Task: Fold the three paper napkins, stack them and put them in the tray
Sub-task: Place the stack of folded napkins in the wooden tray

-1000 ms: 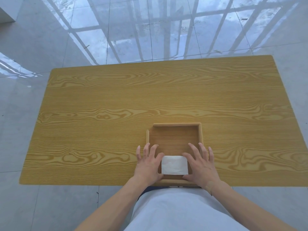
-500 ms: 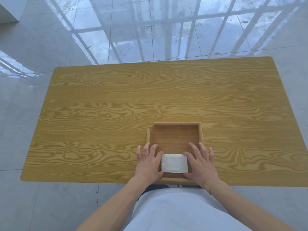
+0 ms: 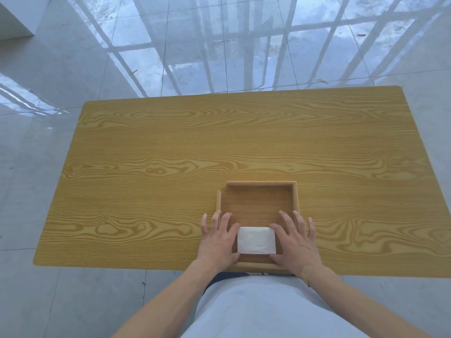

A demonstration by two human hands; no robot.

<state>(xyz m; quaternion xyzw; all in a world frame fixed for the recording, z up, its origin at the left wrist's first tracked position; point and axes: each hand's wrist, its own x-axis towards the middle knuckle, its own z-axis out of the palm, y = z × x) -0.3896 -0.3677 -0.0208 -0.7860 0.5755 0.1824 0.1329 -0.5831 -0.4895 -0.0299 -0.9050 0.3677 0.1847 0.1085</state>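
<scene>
A white folded napkin stack [image 3: 256, 240] lies inside the square wooden tray [image 3: 260, 184], in its near part. My left hand [image 3: 218, 241] lies flat over the tray's left wall, fingers spread and straight, its thumb side against the stack's left edge. My right hand [image 3: 296, 241] lies flat over the tray's right wall, fingers spread, its thumb side against the stack's right edge. How many napkins make up the stack cannot be told from above.
The tray stands near the front edge of a long wooden table [image 3: 170, 154]. A glossy tiled floor [image 3: 219, 45] surrounds the table. My light shirt fills the bottom of the view.
The camera view has shifted slightly; both hands and the napkin stack stay in the same place in the tray.
</scene>
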